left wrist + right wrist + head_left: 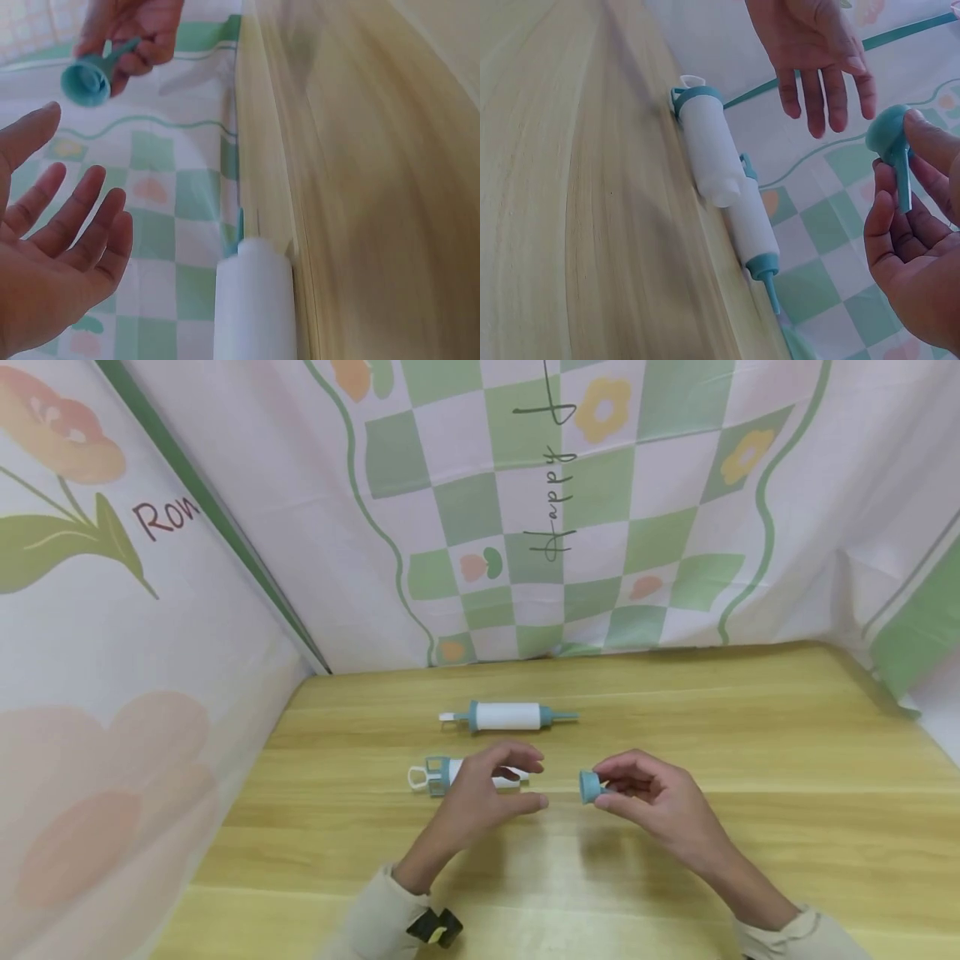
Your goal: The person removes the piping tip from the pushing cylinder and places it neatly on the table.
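Between thumb and fingers, my right hand point(660, 802) pinches a teal nozzle cap point(589, 787) with a thin spout; its hollow wide end faces left, as the left wrist view shows. My left hand point(487, 793) hovers over a white plunger tube point(454, 770) without a nozzle, its fingers loosely bent and apart, holding nothing. That tube lies on its side, with a teal collar and a white pull ring point(417, 778) at the left end; the hand hides its middle. Behind it lies a matching tube point(508, 717), its teal nozzle point(558, 716) attached and pointing right.
Both tubes lie on a light wood-grain table point(315, 827). A green-and-white checked curtain point(525, 527) hangs along the table's back edge. On the left hangs another cloth point(150, 635) with flower prints. A dark band point(435, 928) sits at the left sleeve.
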A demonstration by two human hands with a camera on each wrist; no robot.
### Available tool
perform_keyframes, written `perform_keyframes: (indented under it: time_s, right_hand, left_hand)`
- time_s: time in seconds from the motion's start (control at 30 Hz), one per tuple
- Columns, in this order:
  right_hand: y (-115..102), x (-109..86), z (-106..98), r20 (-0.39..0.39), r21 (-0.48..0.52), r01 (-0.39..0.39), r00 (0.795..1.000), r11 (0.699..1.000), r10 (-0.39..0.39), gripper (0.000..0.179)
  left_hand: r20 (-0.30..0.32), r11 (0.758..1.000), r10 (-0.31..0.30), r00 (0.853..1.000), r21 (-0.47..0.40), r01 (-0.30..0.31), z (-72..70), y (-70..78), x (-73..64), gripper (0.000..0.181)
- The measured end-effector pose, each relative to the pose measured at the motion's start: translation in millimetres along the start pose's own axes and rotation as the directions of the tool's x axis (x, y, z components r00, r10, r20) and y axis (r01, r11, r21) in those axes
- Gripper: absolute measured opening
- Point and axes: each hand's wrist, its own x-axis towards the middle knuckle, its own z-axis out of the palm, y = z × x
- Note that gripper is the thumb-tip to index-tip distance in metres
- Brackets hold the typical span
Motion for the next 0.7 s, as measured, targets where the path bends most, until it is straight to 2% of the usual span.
perform_keyframes:
  time_s: [0.13,0.33,0.7]
  right_hand:
    - [0,0.1,1,0.007,-0.003,0.005,1.000,1.000,-0.005,0.025]
    - [0,1.0,3,0.011,0.002,0.003,1.000,1.000,-0.003,0.024]
    - [0,-1.4,3,0.024,-0.013,0.002,1.000,1.000,-0.001,0.023]
  left_hand:
    - [0.020,1.000,0.015,1.000,-0.018,-0.015,9.9,3.3,4.3,0.044]
    - [0.033,0.999,0.038,0.999,0.013,-0.039,21.3,5.1,6.3,0.045]
    - [0.042,0.994,0.104,0.994,-0.021,-0.103,32.7,4.7,8.1,0.037]
